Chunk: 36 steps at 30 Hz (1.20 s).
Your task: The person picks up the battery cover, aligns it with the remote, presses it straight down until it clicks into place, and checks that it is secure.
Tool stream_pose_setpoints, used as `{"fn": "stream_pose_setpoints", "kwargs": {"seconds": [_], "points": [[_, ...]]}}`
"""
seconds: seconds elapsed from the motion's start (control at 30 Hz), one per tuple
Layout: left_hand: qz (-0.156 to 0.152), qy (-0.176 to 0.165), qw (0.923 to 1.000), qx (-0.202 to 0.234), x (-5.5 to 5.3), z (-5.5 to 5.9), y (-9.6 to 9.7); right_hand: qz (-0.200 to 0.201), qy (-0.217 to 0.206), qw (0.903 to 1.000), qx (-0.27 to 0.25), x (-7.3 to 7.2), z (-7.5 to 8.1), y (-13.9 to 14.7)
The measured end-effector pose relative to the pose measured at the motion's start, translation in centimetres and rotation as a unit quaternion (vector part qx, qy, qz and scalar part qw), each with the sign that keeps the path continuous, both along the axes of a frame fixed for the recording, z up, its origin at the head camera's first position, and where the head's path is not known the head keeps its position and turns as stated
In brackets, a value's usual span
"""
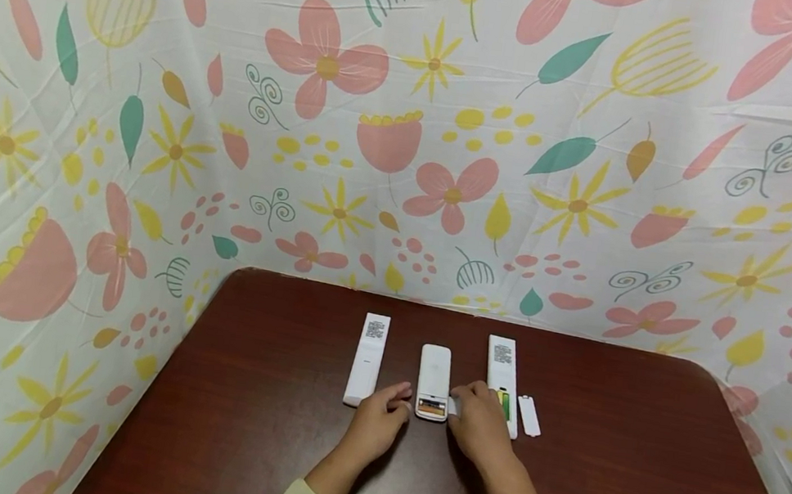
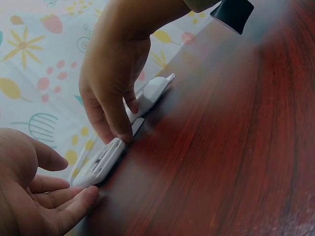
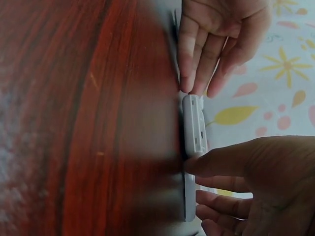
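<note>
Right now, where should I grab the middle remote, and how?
I'd come from the left with your left hand and pinch the long edges of the middle remote, on its far half. It lies flat and narrow, and that half is closed. The batteries show uncovered at the near end, and your right hand crowds the right side.

Labels on two remotes; illegible

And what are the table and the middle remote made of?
The table looks like wood, or maybe wood-look laminate: reddish brown, streaky grain, a soft shine. The middle remote is probably hard plastic: smooth, white, with rounded corners.
</note>
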<state>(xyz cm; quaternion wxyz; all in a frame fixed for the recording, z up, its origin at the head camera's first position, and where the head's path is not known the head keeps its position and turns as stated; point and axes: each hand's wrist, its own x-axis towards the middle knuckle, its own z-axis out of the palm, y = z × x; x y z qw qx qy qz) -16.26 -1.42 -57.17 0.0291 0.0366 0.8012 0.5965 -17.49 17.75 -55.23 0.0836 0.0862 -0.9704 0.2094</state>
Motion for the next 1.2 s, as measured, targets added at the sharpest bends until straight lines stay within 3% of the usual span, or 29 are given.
{"fn": "stream_pose_setpoints", "kwargs": {"seconds": [0.3,0.73,1.0,1.2], "points": [[-0.010,-0.004,0.9997,-0.020,-0.2,0.0,0.4,-0.001,-0.004,1.0000,0.004,-0.2,0.2,-0.2],[0.037,0.001,0.9993,-0.001,0.0,-0.2,1.1,0.003,-0.029,0.9996,0.001,-0.3,0.6,-0.3],[0.041,0.011,0.9988,0.022,-0.1,-0.2,1.2,-0.002,-0.056,0.9983,-0.015,-0.3,0.8,-0.4],[0.047,0.025,0.9984,0.019,-0.2,-0.6,1.2,-0.001,-0.047,0.9986,-0.026,-0.3,0.8,-0.6]]}}
